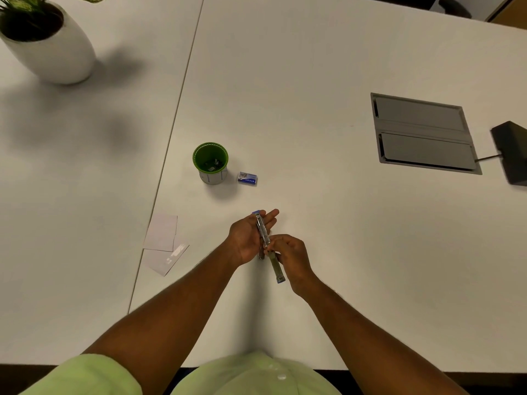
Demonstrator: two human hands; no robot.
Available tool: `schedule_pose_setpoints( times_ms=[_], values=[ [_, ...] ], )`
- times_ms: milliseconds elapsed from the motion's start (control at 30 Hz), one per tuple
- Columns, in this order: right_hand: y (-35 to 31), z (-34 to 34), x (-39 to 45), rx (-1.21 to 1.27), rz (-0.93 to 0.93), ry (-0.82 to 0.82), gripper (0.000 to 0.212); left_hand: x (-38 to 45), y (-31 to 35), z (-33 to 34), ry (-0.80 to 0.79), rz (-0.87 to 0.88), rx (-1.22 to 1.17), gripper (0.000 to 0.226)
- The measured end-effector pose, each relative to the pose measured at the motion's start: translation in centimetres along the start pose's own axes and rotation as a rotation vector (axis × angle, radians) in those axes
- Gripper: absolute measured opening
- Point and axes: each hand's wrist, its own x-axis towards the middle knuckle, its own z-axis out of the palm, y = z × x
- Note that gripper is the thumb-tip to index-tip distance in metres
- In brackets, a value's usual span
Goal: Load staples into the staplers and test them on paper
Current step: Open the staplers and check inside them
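Observation:
A small metal stapler [263,230] with blue ends lies swung open in my left hand [248,238], which holds its front half above the table. My right hand [291,258] pinches the stapler at the hinge, and the other half [276,269] points back toward me. A small blue staple box [247,178] lies on the table beyond my hands. Beside it stands a green cup [210,162] with small metal items inside. Two white paper slips [164,243] lie to the left of my hands.
A white pot with a plant [48,44] stands at the far left. A grey cable hatch [425,134] is set into the table at the right, with a black device [512,151] at the right edge. A seam [176,118] runs between two tabletops.

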Motion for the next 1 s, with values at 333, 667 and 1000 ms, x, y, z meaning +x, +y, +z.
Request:
schedule_pose_setpoints(
  times_ms=[333,667,1000],
  values=[
    [0.8,-0.1,0.4,-0.017,-0.029,0.067,0.005,-0.2,-0.5,0.0,-0.048,0.009,0.055,0.034],
    [1.1,-0.3,1.2,-0.028,0.099,0.063,0.014,-0.2,-1.2,0.3,-0.029,0.006,0.070,0.031],
    [-0.9,0.5,3.1,-0.221,0.193,0.245,0.064,-0.8,-2.4,1.0,-0.028,0.041,0.058,0.031]
  ],
)
